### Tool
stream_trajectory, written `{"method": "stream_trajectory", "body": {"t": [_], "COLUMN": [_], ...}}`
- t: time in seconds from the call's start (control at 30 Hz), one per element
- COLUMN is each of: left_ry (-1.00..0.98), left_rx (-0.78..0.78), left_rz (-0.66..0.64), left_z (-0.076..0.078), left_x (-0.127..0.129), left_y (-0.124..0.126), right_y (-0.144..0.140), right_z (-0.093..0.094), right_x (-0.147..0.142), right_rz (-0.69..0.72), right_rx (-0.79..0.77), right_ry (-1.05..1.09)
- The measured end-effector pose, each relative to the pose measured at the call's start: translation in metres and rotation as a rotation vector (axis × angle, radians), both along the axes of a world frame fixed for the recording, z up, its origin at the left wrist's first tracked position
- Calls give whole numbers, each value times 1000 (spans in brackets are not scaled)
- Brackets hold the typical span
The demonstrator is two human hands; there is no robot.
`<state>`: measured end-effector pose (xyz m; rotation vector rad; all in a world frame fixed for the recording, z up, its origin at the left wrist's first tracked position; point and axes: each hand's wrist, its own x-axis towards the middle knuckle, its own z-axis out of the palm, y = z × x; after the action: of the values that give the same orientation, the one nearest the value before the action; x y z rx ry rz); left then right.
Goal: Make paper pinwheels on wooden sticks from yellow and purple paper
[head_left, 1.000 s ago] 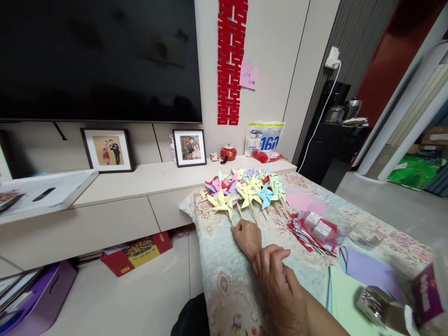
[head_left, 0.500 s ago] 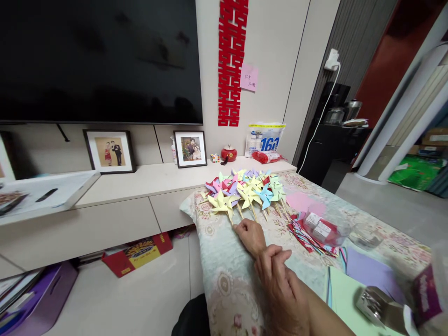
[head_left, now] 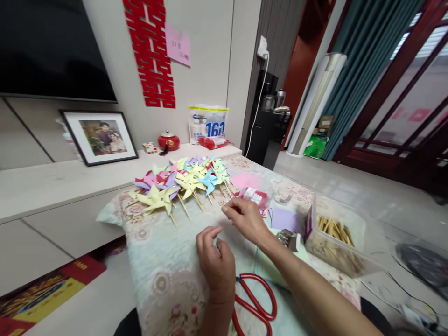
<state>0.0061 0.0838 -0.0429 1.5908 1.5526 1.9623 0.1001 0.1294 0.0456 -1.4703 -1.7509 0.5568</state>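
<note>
A heap of paper pinwheels (head_left: 182, 179) on wooden sticks lies at the far side of the flower-patterned cloth (head_left: 164, 266). My right hand (head_left: 247, 218) hovers just right of the sticks, fingertips pinched together with nothing visible between them. My left hand (head_left: 215, 261) hangs over the cloth nearer to me, fingers curled and apart, holding nothing. Red scissors (head_left: 257, 301) lie beside my left wrist. A small metal tool (head_left: 287, 238) sits under my right forearm on green paper (head_left: 268, 268).
A clear box of wooden sticks (head_left: 332, 238) stands at the right. A small dish with white boxes (head_left: 255, 197), pink paper (head_left: 245, 179) and purple paper (head_left: 283, 218) lie beyond my right hand. Behind, a low cabinet (head_left: 52, 186) carries a framed photo (head_left: 100, 136) and red pot (head_left: 168, 141).
The view has swung right and closer. The hand that touched a yellow pinwheel's stick has pulled back; both hands now hover apart over the cloth. Scissors and the stick box have come into view.
</note>
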Motion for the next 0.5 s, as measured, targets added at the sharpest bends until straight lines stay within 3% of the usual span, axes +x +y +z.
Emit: {"method": "stream_trajectory", "body": {"t": [0.07,0.1,0.23,0.37,0.5], "left_ry": [45,71,162,221,283], "left_rx": [-10,-9,9,20,24], "left_rz": [-32,-42,-69,-105,-133], "left_z": [-1,-2,-5,-10,-15], "left_x": [2,4,8,11,15], "left_y": [-1,-1,1,4,7], "right_y": [-7,-7,8,33,51], "right_z": [14,21,40,34,15], "right_x": [27,42,106,162,190], "right_rz": [6,2,-59,-91,-85], "right_rx": [-10,-38,-175,-363,-477], "right_ry": [-98,-320,-578,-758,-812]}}
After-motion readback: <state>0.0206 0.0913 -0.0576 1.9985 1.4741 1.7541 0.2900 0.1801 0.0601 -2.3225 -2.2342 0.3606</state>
